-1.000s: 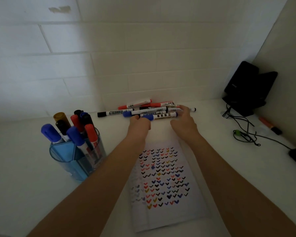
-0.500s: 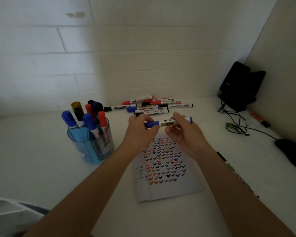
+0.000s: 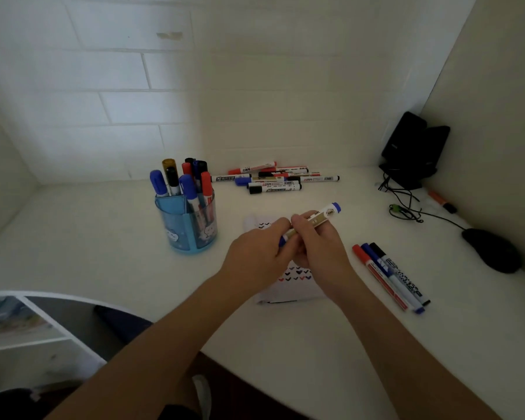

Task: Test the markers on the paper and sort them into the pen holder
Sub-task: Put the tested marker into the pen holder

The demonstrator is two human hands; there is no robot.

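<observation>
**Marker lifted from the pile and held over the paper, ready for uncapping**

One second before, both hands had been reaching into the loose pile of red, blue and black capped markers (image 3: 273, 184) lying beyond the white sheet of paper covered in small coloured tick marks (image 3: 287, 292). Half a second before, one blue-capped marker with a white and gold barrel (image 3: 317, 219) had come out of that pile and was held level above the paper. At this moment it sat tilted above the paper's far half, its tail end pointing up and away to the right.

The left hand (image 3: 255, 259) was curled round the blue cap end, and the right hand (image 3: 325, 253) pinched the barrel just behind it, so the two hands were almost touching. Blue showed between the left fingers, but whether the cap had started to slide off could not be told.

This looked like the uncapping step before a test stroke. Much of the paper was hidden under the hands.

The translucent blue plastic pen holder (image 3: 176, 234) stood to the left of the paper, already holding several markers. Three more markers, red, blue and black (image 3: 388, 272), lay side by side to the right of the paper.
</observation>
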